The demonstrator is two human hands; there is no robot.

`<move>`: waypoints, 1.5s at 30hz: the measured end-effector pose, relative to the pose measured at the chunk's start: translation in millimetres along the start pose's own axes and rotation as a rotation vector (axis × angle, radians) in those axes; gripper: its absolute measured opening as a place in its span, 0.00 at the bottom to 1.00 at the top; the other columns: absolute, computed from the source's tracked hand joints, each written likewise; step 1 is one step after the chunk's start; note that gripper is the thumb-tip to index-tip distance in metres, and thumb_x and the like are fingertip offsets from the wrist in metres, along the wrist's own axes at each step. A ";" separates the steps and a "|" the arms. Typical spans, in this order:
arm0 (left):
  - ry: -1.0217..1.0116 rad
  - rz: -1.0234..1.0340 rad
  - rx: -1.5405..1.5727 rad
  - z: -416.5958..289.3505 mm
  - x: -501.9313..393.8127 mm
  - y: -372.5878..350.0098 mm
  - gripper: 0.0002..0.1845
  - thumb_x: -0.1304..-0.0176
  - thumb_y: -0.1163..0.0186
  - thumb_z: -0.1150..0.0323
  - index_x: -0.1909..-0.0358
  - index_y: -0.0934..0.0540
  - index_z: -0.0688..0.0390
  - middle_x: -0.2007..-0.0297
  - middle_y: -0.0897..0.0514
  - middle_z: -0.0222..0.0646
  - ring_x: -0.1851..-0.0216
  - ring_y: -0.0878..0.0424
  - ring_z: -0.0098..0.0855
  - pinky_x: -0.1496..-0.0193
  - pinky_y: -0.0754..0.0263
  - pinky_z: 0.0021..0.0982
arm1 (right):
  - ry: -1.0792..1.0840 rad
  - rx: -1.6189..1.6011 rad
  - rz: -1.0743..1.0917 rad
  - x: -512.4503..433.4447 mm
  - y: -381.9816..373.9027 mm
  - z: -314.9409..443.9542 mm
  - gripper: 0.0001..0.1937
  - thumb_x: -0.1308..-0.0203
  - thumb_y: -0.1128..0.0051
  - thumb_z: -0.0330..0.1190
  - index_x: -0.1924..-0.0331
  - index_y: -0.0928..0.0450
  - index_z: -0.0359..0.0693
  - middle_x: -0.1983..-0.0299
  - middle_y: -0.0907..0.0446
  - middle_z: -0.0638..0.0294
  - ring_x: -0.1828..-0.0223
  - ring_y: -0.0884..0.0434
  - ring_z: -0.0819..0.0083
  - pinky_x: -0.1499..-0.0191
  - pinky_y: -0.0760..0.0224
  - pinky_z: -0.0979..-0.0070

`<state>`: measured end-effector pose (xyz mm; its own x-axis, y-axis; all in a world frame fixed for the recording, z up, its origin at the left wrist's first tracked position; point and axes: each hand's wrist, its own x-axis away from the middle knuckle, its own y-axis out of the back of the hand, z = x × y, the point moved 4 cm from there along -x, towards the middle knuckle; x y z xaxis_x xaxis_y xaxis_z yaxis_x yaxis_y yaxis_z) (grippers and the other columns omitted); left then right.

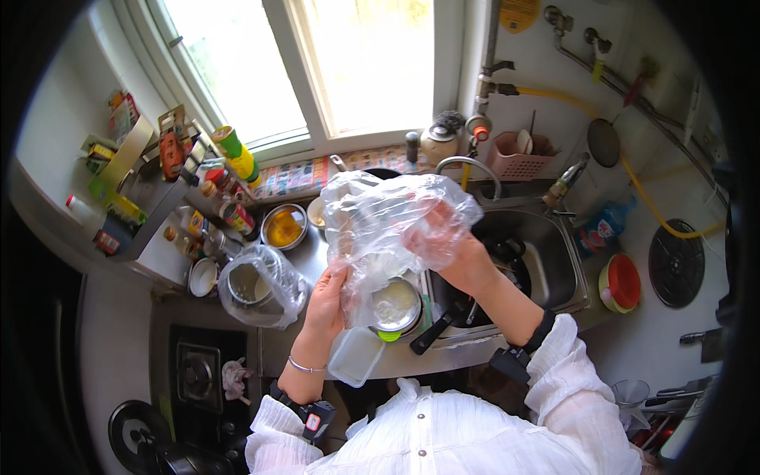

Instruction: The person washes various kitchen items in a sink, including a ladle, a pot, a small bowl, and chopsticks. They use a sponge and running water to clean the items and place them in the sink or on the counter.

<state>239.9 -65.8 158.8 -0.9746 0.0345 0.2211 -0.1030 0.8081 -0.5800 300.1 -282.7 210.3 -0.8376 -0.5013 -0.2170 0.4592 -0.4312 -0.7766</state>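
A clear plastic bag [380,205] is spread out above the counter. My left hand [325,300] pinches its lower left edge between thumb and fingers. My right hand [460,261] is inside the bag at the right; the film blurs its fingers, and whether they grip anything cannot be told. Beneath the bag, partly covered by it, stands a metal bowl with white powder [395,306], with a bright green piece at its front. A shallow translucent plastic container [356,358] lies at the counter's front edge, near my left wrist.
To the left, a round container wrapped in clear plastic [252,282] stands near a metal bowl of yellow liquid [285,226]. Bottles and jars [234,214] crowd the left corner. A steel sink [549,261] holds dark cookware, with a black handle [431,334] jutting out. A gas hob [196,371] is at lower left.
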 end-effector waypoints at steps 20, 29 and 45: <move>0.223 0.252 -0.385 105.6 -49.4 -96.9 0.16 0.30 0.48 0.63 0.45 0.25 0.58 0.55 0.21 0.22 0.57 0.26 0.16 0.55 0.29 0.22 | -0.100 0.671 -0.473 12.8 147.1 51.4 0.23 0.43 0.35 0.30 0.45 0.33 0.38 0.54 0.23 0.59 0.53 0.21 0.72 0.53 0.24 0.74; 0.110 0.129 -0.338 79.3 -74.7 -68.0 0.12 0.29 0.50 0.64 0.50 0.25 0.58 0.57 0.20 0.27 0.59 0.23 0.21 0.55 0.27 0.26 | -0.074 0.790 -0.238 72.2 119.9 123.5 0.31 0.39 0.42 0.34 0.37 0.48 0.39 0.58 0.21 0.61 0.52 0.23 0.74 0.41 0.35 0.73; 0.153 -0.214 -0.011 65.8 -95.8 -35.3 0.16 0.26 0.58 0.64 0.47 0.27 0.59 0.58 0.19 0.33 0.62 0.21 0.28 0.65 0.24 0.28 | 0.013 1.207 -0.141 154.7 71.7 210.5 0.13 0.46 0.35 0.25 0.57 0.23 0.37 0.55 0.18 0.56 0.57 0.17 0.70 0.53 0.23 0.75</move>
<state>323.8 -136.3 106.5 -0.8892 -0.0502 0.4548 -0.3011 0.8127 -0.4989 265.6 -549.1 245.6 -0.9020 -0.3896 -0.1860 0.3387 -0.9058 0.2546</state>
